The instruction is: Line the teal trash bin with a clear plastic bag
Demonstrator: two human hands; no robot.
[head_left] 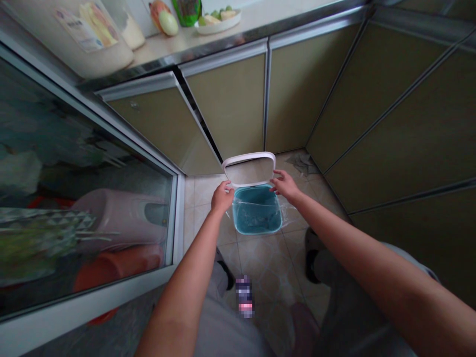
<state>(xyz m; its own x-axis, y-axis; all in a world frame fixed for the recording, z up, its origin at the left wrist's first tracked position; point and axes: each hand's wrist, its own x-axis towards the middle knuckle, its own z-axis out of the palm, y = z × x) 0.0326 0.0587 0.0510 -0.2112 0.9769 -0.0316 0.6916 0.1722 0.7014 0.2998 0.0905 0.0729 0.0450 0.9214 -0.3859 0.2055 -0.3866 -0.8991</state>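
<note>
A teal trash bin [257, 229] stands on the floor in front of me, with a clear plastic bag [256, 210] spread over its mouth and loose at the sides. Its pale rim ring [248, 156] is tilted up at the back. My left hand [222, 198] is at the bin's left back corner, fingers curled in, seemingly pinching the bag's edge; the contact is too small to make out clearly. At the right back corner is my right hand [285, 186], fingers apart, the index finger by the ring's right side and the thumb near the bin's edge.
Cabinet doors [226, 104] rise behind the bin, the left one slightly ajar. A glass door [85, 188] is close on my left. A grey cloth [302, 162] lies in the corner. Above, the counter holds a large jar [74, 34] and a plate [217, 25] of food.
</note>
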